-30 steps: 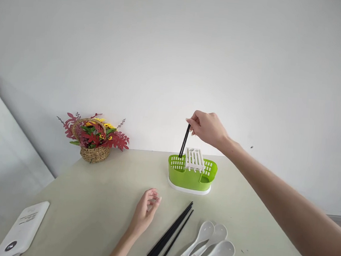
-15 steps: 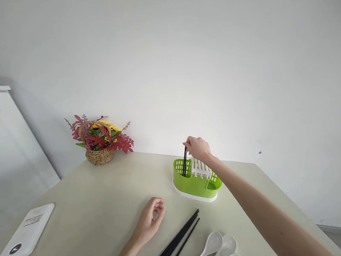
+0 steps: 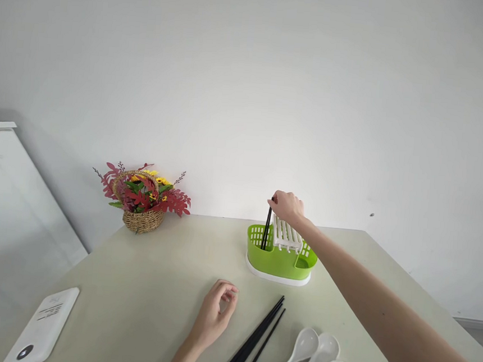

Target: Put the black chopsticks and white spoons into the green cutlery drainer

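My right hand (image 3: 288,206) pinches the upper ends of a pair of black chopsticks (image 3: 266,231). Their lower ends are inside the left compartment of a green utensil caddy (image 3: 279,263), and they lean a little to the right. A white slatted rack (image 3: 288,234) sits across the caddy's middle, just below the hand. On the table my left hand (image 3: 215,314) rests loosely curled, thumb apart from the fingers, holding nothing. To its right lie several more black chopsticks (image 3: 250,345), touching neither hand.
Three white spoons (image 3: 305,344) lie at the front right of the table (image 3: 143,290). A wicker basket of artificial flowers (image 3: 142,221) stands at the back left. A white power bank (image 3: 45,324) lies at the front left, near a white cabinet (image 3: 13,228). Behind is a wall.
My right hand has shifted slightly right, and the chopsticks in it now tilt right instead of standing nearly upright. The left hand stays in place; the whole view has shifted a little.
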A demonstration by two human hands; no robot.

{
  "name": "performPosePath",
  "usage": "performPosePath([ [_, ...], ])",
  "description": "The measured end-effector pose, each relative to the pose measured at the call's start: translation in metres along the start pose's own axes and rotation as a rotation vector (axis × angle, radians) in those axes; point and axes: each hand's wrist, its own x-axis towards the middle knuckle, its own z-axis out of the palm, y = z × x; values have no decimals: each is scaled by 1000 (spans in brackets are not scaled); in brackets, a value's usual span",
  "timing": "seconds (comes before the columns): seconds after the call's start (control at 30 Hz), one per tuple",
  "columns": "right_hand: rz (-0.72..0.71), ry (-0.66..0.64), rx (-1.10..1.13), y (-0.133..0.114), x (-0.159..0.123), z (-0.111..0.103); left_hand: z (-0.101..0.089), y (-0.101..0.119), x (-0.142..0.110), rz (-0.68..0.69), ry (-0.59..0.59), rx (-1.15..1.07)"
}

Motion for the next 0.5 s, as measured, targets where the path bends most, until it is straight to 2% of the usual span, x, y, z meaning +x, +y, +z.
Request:
performPosePath([
  [0.17,0,42,49,6,-1,-3,-2,5,1,5,-7,7],
  [0.33,-22,177,124,6,-18,-7,-2,7,1,-6,-4,4],
  [0.43,-143,199,197,4,-40,-5,-2,7,1,1,-10,8],
  [0.5,-270,130,261,4,-56,-1,-2,7,1,1,-12,13],
])
